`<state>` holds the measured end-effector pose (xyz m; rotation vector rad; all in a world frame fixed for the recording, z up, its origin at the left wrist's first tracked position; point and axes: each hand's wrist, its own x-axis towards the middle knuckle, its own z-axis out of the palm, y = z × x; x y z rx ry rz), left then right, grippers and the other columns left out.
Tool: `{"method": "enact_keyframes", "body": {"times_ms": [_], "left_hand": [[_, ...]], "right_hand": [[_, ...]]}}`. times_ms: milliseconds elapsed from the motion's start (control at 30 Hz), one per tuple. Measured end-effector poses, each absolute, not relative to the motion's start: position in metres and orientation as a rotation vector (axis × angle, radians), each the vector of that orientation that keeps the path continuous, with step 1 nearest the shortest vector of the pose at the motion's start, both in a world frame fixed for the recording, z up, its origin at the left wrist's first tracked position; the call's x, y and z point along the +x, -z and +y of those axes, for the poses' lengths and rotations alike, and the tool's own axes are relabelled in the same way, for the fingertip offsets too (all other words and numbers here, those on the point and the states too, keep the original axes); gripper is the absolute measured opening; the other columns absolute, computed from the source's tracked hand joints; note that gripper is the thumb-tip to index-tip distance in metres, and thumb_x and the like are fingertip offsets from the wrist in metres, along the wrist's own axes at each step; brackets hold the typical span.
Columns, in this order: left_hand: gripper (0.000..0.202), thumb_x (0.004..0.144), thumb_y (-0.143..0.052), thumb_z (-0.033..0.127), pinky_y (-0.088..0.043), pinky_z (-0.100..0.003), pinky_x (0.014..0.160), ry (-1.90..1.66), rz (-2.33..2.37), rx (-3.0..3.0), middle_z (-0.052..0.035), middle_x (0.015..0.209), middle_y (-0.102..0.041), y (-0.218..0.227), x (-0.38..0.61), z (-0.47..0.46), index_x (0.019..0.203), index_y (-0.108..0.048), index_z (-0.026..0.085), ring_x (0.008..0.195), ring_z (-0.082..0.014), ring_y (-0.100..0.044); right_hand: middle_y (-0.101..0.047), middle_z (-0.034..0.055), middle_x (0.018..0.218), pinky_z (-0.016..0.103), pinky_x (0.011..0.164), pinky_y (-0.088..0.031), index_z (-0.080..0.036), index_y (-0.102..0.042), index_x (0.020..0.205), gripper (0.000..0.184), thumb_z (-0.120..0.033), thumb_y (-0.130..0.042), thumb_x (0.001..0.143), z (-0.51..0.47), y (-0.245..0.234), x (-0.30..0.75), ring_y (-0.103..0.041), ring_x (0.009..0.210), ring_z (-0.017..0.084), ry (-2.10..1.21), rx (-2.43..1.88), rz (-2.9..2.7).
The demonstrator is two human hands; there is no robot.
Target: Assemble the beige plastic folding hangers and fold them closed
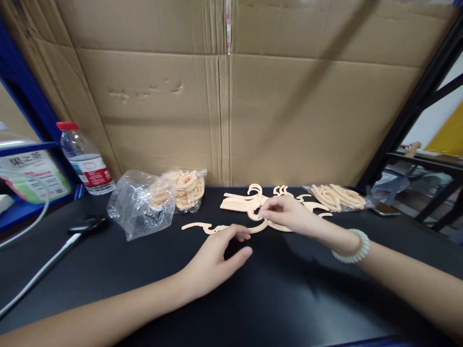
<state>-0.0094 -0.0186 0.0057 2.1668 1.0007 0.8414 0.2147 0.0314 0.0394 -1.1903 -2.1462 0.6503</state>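
Note:
Pale peach curved flat pieces lie on a black table [275, 294]. My left hand [217, 258] rests on the table with fingers loosely apart, fingertips touching a long curved piece [202, 226]. My right hand [289, 214], with a pale bead bracelet [352, 246] on the wrist, pinches a curved piece [258, 226] at the edge of a small pile of pieces [242, 200].
A crumpled clear plastic bag [139, 205] holds more pieces at the left, and another bag of pieces [338, 196] lies at the right. A water bottle [85, 159], a white cable [39, 274] and a cardboard wall [231, 96] stand behind.

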Motion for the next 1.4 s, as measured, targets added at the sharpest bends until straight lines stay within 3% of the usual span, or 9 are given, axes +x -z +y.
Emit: {"method": "enact_keyframes", "body": {"times_ms": [167, 400, 500, 600, 667, 867, 1033, 1267, 1400], "left_hand": [[0.023, 0.088, -0.056, 0.038, -0.049, -0.029, 0.073, -0.963, 0.903, 1.866, -0.0054, 0.092, -0.065, -0.008, -0.008, -0.01, 0.079, -0.06, 0.017, 0.081, -0.0184, -0.062], [0.026, 0.086, -0.058, 0.04, -0.048, -0.029, 0.066, -1.023, 0.963, 1.669, -0.0046, 0.079, -0.068, -0.007, -0.008, -0.005, 0.079, -0.061, 0.015, 0.065, -0.0151, -0.058], [0.026, 0.088, -0.056, 0.041, -0.048, -0.03, 0.065, -1.025, 0.908, 1.619, -0.0056, 0.081, -0.069, -0.007, -0.007, -0.006, 0.084, -0.059, 0.015, 0.065, -0.0151, -0.059], [0.025, 0.087, -0.059, 0.04, -0.048, -0.029, 0.064, -1.028, 0.885, 1.584, -0.0042, 0.078, -0.067, -0.007, -0.006, -0.006, 0.083, -0.056, 0.016, 0.066, -0.0148, -0.059], [0.024, 0.083, -0.065, 0.038, -0.047, -0.028, 0.064, -1.029, 0.884, 1.563, -0.0027, 0.077, -0.065, -0.007, -0.006, -0.007, 0.081, -0.055, 0.016, 0.068, -0.0146, -0.059], [0.025, 0.078, -0.071, 0.035, -0.043, -0.025, 0.061, -1.104, 0.923, 1.517, 0.0021, 0.073, -0.058, -0.011, -0.007, -0.009, 0.074, -0.054, 0.017, 0.062, -0.0106, -0.052], [0.021, 0.078, -0.071, 0.035, -0.043, -0.025, 0.063, -1.137, 0.951, 1.465, 0.0035, 0.067, -0.053, -0.012, -0.007, -0.009, 0.083, -0.062, 0.016, 0.062, -0.011, -0.049], [0.024, 0.071, -0.078, 0.035, -0.041, -0.026, 0.067, -1.208, 0.938, 1.39, -0.0024, 0.087, -0.063, -0.009, -0.01, -0.006, 0.078, -0.067, 0.016, 0.072, -0.013, -0.052], [0.022, 0.071, -0.078, 0.034, -0.041, -0.027, 0.069, -1.212, 0.923, 1.374, -0.0018, 0.083, -0.062, -0.008, -0.013, -0.004, 0.077, -0.067, 0.016, 0.072, -0.0136, -0.051]], "right_hand": [[-0.067, 0.0013, 0.067, 0.025, 0.057, -0.043, -0.016, -0.068, 0.073, 0.016, -0.031, -0.066, 0.078, -0.001, -0.026, 0.175, -0.057, 0.061, 0.013, -1.118, -1.068, -1.96], [-0.065, 0.0008, 0.069, 0.025, 0.059, -0.046, -0.016, -0.062, 0.073, 0.016, -0.032, -0.065, 0.077, 0.012, -0.03, 0.189, -0.058, 0.061, 0.012, -1.233, -1.103, -1.797], [-0.068, 0.0025, 0.076, 0.027, 0.063, -0.049, -0.017, -0.064, 0.08, 0.017, -0.033, -0.061, 0.08, 0.03, -0.033, 0.211, -0.062, 0.068, 0.014, -1.023, -1.133, -1.918], [-0.071, 0.0037, 0.082, 0.027, 0.067, -0.049, -0.018, -0.068, 0.084, 0.014, -0.027, -0.057, 0.084, 0.053, -0.028, 0.235, -0.065, 0.076, 0.016, -0.384, -1.269, -2.111], [-0.071, 0.0053, 0.085, 0.029, 0.067, -0.048, -0.018, -0.069, 0.087, 0.013, -0.024, -0.057, 0.083, 0.065, -0.021, 0.248, -0.065, 0.078, 0.019, -0.249, -1.317, -2.134], [-0.067, 0.0083, 0.085, 0.034, 0.074, -0.046, -0.017, -0.066, 0.083, 0.012, -0.026, -0.059, 0.087, 0.073, 0.001, 0.256, -0.062, 0.082, 0.023, 0.016, -1.297, -2.252], [-0.062, 0.0088, 0.081, 0.036, 0.074, -0.043, -0.018, -0.058, 0.074, 0.013, -0.023, -0.058, 0.087, 0.07, 0.001, 0.25, -0.058, 0.082, 0.025, 0.199, -1.275, -2.315], [-0.063, 0.0049, 0.077, 0.03, 0.06, -0.042, -0.021, -0.047, 0.085, 0.009, -0.024, -0.044, 0.093, 0.057, -0.02, 0.253, -0.06, 0.065, 0.02, 0.241, -1.3, -2.208], [-0.065, 0.0059, 0.086, 0.031, 0.067, -0.049, -0.022, -0.046, 0.094, 0.012, -0.035, -0.046, 0.095, 0.036, -0.04, 0.259, -0.066, 0.076, 0.021, 0.187, -1.153, -2.081]]}}
